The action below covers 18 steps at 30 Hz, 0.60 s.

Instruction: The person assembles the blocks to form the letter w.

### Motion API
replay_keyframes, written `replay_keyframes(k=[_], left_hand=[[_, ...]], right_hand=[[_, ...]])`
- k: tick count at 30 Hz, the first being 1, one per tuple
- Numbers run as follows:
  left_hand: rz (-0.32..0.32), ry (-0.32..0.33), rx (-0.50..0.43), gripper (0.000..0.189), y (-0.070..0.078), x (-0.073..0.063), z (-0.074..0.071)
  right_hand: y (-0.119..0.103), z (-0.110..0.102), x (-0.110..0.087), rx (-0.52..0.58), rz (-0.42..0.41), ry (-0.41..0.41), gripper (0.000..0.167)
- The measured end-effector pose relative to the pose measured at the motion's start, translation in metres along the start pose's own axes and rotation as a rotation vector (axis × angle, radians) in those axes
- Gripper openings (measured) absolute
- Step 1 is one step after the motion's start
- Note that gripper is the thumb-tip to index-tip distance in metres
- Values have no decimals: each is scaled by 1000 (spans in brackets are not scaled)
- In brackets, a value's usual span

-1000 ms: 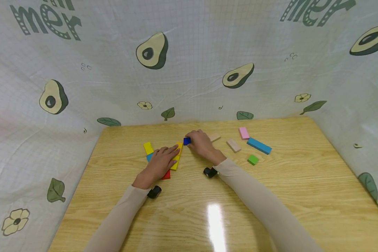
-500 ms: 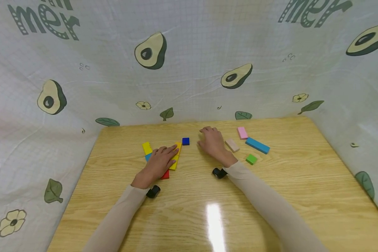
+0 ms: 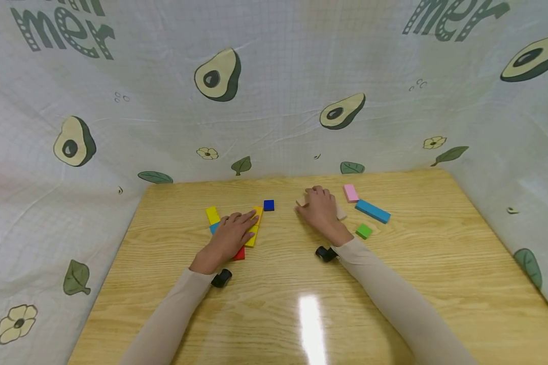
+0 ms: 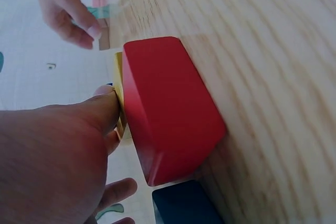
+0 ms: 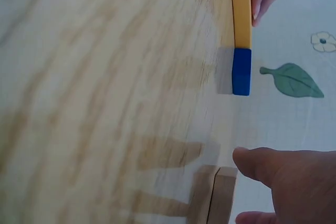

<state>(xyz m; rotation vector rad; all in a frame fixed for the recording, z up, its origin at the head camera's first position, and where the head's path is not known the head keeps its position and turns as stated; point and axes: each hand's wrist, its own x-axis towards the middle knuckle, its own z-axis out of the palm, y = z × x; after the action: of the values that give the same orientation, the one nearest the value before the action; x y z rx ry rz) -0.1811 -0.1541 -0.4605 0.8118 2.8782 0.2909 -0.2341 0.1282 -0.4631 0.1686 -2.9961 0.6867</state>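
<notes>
My left hand (image 3: 227, 238) rests over a group of coloured blocks, its fingers spread across them. About it show a yellow block (image 3: 212, 215), a light blue block (image 3: 214, 228), an orange block (image 3: 258, 213), another yellow block (image 3: 252, 237) and a red block (image 4: 168, 103). A dark blue cube (image 3: 269, 205) sits at the far end of the orange block. Over a plain wood block (image 3: 302, 202) hovers my right hand (image 3: 321, 213), thumb and fingers apart. In the right wrist view the thumb is beside that block's end; contact cannot be told.
Right of my right hand lie a second plain wood block (image 3: 341, 213), a pink block (image 3: 350, 193), a long blue block (image 3: 372, 211) and a green block (image 3: 364, 231). A printed cloth (image 3: 274, 142) hangs behind the wooden table (image 3: 274, 314).
My right hand has let go of the dark blue cube, left it by the orange block, and moved right to the plain wood block. My left hand stays in place.
</notes>
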Motion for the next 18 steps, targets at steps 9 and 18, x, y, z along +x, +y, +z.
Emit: replay_keyframes(k=[9, 18], left_hand=[[16, 13, -18, 54, -1, -2, 1], [13, 8, -16, 55, -1, -2, 1]], right_hand=[[2, 2, -2, -6, 11, 10, 61], [2, 3, -2, -1, 4, 25, 60]])
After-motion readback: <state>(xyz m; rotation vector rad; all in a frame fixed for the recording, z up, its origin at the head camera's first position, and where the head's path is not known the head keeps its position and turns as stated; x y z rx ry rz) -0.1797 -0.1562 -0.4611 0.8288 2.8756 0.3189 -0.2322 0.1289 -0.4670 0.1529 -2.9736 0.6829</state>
